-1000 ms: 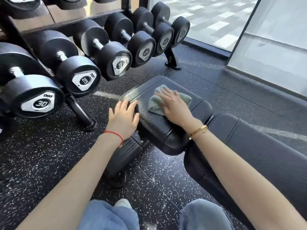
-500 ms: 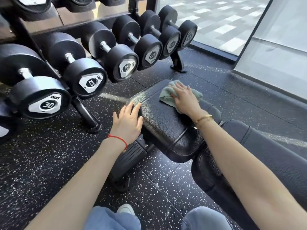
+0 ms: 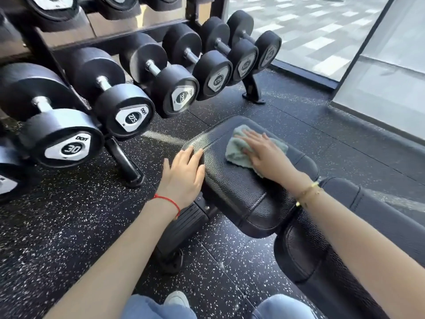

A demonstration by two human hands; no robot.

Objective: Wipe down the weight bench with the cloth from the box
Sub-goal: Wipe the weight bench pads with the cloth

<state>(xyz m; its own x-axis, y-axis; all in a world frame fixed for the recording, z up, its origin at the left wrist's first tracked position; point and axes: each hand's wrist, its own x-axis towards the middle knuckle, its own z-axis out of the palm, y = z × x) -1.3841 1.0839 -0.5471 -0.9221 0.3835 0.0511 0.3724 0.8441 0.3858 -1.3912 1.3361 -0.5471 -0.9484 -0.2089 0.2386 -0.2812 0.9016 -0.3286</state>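
Note:
The black padded seat of the weight bench (image 3: pixel 239 192) lies in the middle of the view, with its longer back pad (image 3: pixel 379 217) running off to the right. A pale green cloth (image 3: pixel 236 149) is spread on the far half of the seat. My right hand (image 3: pixel 266 155) lies flat on the cloth with straight fingers, pressing it to the pad. My left hand (image 3: pixel 184 176) rests on the seat's left edge, fingers straight and laid over the rim. The box is not in view.
A rack of black dumbbells (image 3: pixel 128 111) stands close on the left, its foot (image 3: pixel 128 166) on the speckled rubber floor (image 3: pixel 57 226). A glass wall (image 3: pixel 391 77) closes the far right. My knees and one white shoe (image 3: pixel 177 300) show at the bottom.
My right hand slid the cloth toward the far end of the seat, then a little back and left. My left hand has stayed on the seat's left edge.

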